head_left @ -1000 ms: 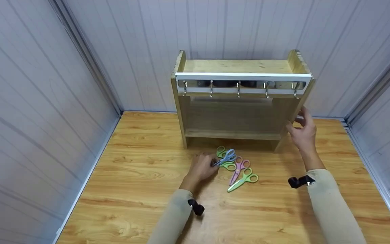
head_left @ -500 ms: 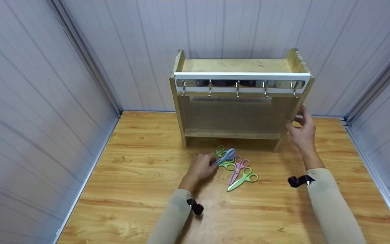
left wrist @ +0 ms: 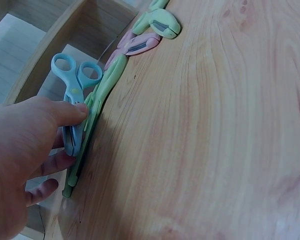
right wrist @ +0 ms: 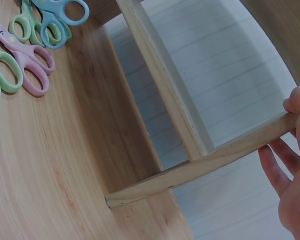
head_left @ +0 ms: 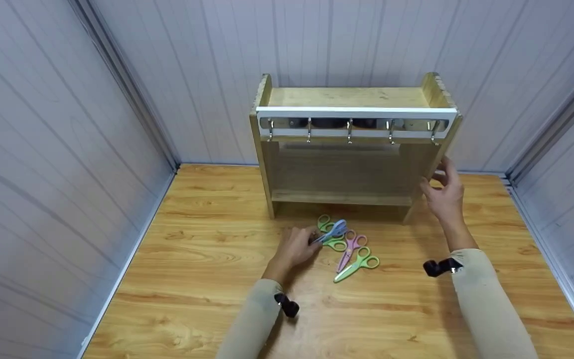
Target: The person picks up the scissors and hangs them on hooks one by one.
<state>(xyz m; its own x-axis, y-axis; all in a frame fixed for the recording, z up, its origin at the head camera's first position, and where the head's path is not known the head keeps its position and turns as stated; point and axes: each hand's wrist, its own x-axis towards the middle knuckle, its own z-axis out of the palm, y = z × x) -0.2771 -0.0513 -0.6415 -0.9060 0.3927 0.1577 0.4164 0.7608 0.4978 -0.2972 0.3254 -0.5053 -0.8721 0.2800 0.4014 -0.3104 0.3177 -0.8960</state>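
My left hand [head_left: 297, 246] pinches a pair of blue scissors [left wrist: 74, 90] by the blades between thumb and fingers, handle loops pointing away from the palm. Beneath them lies a pair of green scissors [head_left: 336, 244] on the wooden surface. To the right are pink scissors [head_left: 351, 249], and beside those another green pair [head_left: 359, 264]. My right hand [head_left: 445, 194] grips the right side panel of a wooden rack [head_left: 342, 198], thumb on the front edge and fingers around the outer face. The rack stands upright behind the scissors.
A white-edged metal strip with several hooks [head_left: 350, 130] runs across the rack's upper front, with nothing hanging on it. Pale panelled walls [head_left: 207, 75] enclose the wood-grain surface [head_left: 207, 259] at the back and both sides.
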